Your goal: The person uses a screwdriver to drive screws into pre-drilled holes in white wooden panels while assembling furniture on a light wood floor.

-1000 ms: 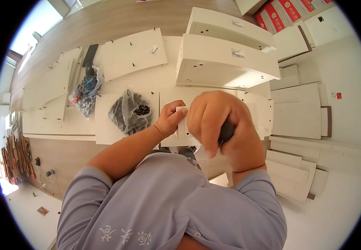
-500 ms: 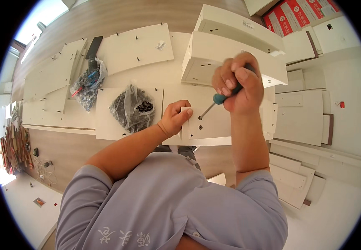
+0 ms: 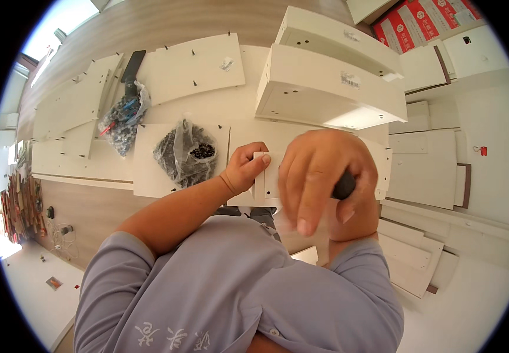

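Observation:
My left hand (image 3: 245, 169) is closed on the left end of a white furniture panel (image 3: 271, 179), thumb on top of the edge. A dark hole or fitting shows near that panel's front corner. Over the same panel is my right hand (image 3: 318, 167), curled around a screwdriver (image 3: 344, 186), with some fingers pointing down toward me. Only the black butt of the handle shows; the shaft and tip are hidden under the hand. A clear plastic bag of small dark fittings (image 3: 178, 154) lies open to the left of my left hand.
Assembled white box units (image 3: 319, 88) stand just beyond my right hand. Back left lie white panels (image 3: 196, 65) with upright dark pegs, and another bag of hardware (image 3: 126, 117). More white boards (image 3: 422, 167) rest at the right. A red-printed carton (image 3: 419, 23) is at the far right.
My right hand has lowered and turned with the screwdriver, coming down over the panel, so the shaft and the fitting holes there are now covered. My left hand has stayed in place.

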Tool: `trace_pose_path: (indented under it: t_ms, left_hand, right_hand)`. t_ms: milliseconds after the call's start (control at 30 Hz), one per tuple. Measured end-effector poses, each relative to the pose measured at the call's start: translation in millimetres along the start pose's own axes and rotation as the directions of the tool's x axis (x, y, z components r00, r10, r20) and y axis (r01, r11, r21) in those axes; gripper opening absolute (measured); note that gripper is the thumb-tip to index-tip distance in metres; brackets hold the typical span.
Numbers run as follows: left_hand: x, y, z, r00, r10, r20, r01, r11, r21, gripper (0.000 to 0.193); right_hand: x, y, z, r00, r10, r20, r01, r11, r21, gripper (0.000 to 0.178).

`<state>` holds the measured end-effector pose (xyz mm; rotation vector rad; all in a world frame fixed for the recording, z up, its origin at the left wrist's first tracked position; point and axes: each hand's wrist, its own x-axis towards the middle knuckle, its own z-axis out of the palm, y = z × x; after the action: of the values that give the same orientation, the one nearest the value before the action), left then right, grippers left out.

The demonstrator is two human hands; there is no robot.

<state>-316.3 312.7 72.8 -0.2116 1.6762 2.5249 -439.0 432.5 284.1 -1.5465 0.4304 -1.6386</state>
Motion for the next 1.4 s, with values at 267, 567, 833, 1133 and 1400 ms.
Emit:
trace_pose_path:
  t_ms: [267,567,833,1133,1400]
  left_hand:
    - [-6,-1,-2,0.991,0.134,-0.004,-0.128,0.960,0.251,0.024]
    - [-3,11,7,1.000,-0.004,-0.013,0.004,0.999,0.037,0.023]
    - [-67,100,-1,0.714,0.659,0.237,-0.619,0.437,0.652,0.047]
    - [-145,64,-126,0.801,0.280,-0.530,0.067,0.836,0.544,0.024]
    - [-194,-59,-294,0.550,0.300,-0.779,0.567,0.552,0.612,0.023]
  right_hand:
    - [-5,13,54,0.802,-0.276,-0.530,-0.139,0.777,-0.614,0.005]
    - [-47,6,79,0.182,-0.603,-0.777,-0.135,0.767,-0.627,0.005]
    - [-24,9,86,0.143,-0.521,-0.842,-0.042,0.847,-0.531,0.021]
    - [-22,20,54,0.638,-0.076,-0.766,-0.753,0.146,-0.642,0.068]
    - [-93,-30,69,0.199,0.445,-0.873,-0.764,-0.487,-0.423,0.096]
